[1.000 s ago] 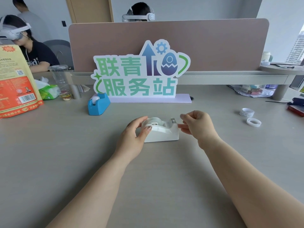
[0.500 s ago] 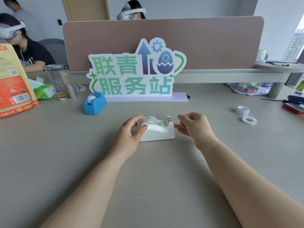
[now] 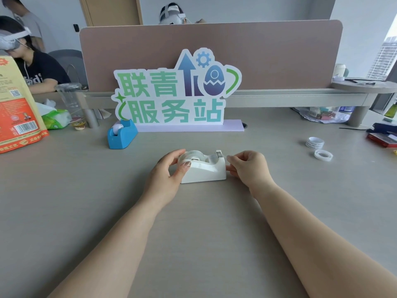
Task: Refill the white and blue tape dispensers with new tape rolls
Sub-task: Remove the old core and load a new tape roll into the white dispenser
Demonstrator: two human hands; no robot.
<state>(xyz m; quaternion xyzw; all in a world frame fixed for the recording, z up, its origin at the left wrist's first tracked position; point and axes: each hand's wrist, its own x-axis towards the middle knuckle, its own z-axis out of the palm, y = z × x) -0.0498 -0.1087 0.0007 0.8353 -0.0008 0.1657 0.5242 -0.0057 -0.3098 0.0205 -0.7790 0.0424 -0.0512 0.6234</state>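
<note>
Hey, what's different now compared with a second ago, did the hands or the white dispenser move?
Hardly anything. The left hand stays curled on the tape roll in the white dispenser, and the right hand stays pinched at its cutter end. The dispenser, the blue dispenser and the spare rolls sit where they were; only the camera view shifted.

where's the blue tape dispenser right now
In the head view, the blue tape dispenser sits on the far left of the desk, at the left end of the sign, behind the white dispenser.
</note>
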